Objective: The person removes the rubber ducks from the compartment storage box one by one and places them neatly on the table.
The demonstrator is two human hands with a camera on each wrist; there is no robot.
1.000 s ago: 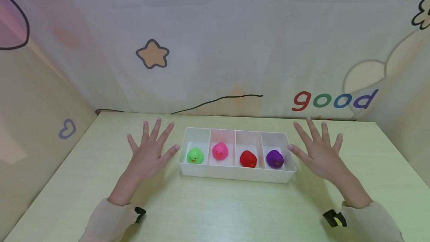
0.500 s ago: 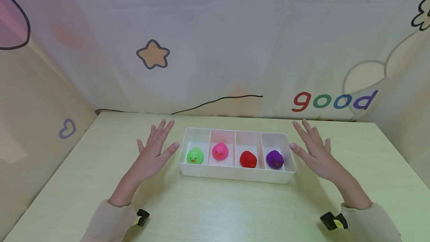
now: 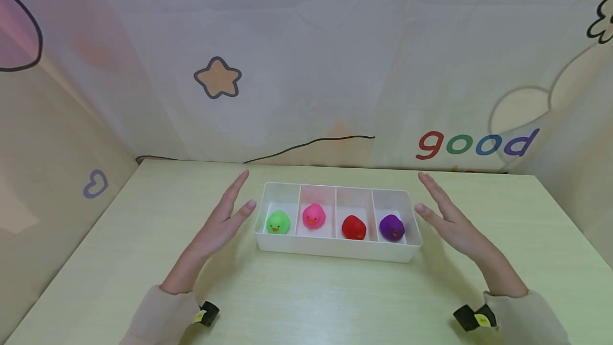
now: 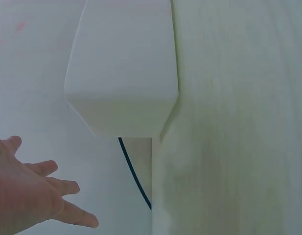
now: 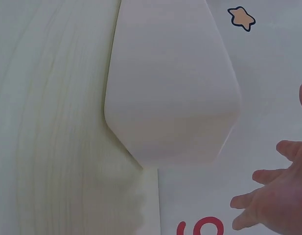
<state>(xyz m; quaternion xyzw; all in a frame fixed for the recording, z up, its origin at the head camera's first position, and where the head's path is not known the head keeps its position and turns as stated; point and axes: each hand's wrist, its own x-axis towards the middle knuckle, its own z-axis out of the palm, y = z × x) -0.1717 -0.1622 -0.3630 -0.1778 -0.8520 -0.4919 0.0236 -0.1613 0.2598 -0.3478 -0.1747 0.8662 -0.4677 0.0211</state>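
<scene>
Swung round from palms-down to edge-on since a second ago: left grip (image 3: pixel 221 226) and right grip (image 3: pixel 454 229), palms now turned in, fingers stacked up in the head view where earlier fanned wide. Not shifted at all: white box (image 3: pixel 335 248), sitting on the table (image 3: pixel 311 302) right between the two, and inside, one per compartment from left to right, green duck (image 3: pixel 278 222), pink duck (image 3: pixel 314 216), red toy (image 3: pixel 354 227) and purple duck (image 3: pixel 392 227). Best handled evenly, by the look of it: keep both palms level and facing each other, keep the thumbs clear of the box's ends, and go gently so as not to jolt or slide anything. Wide open, left and right alike: fingers straight and clearly spread in both wrist views, thumbs well away from index fingers. Holding nothing, touching nothing, just hanging there! Left thumb tip just beside the green duck's end, right one just beside the purple duck's end.
</scene>
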